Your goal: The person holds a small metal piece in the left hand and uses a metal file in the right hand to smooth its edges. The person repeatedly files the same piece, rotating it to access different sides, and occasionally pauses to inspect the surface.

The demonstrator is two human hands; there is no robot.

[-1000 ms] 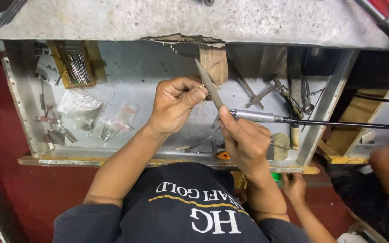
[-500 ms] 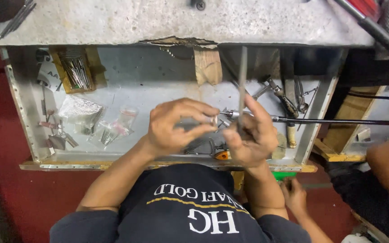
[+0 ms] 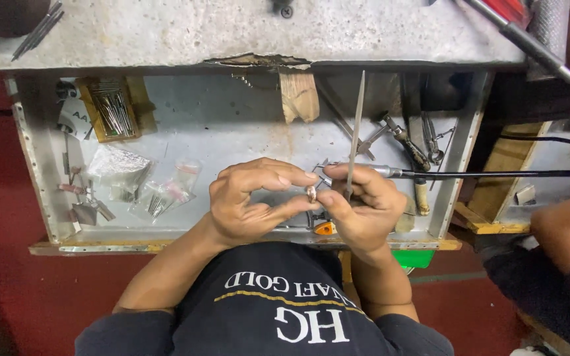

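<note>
Lining a red floor, metal drawer tray.

Between my left hand and my right hand, the small ring gleams as polished metal. Above my right fingers, the slim grey file looks matt steel. Beneath both hands, the dull, scuffed sheet-metal tray; above it, a rough wooden peg.

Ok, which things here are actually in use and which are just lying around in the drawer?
In use:
left hand pinching the small ring
right hand holding the file upright

Lying about:
box of burs
plastic bags
flex-shaft handpiece
pliers
wooden peg
</note>
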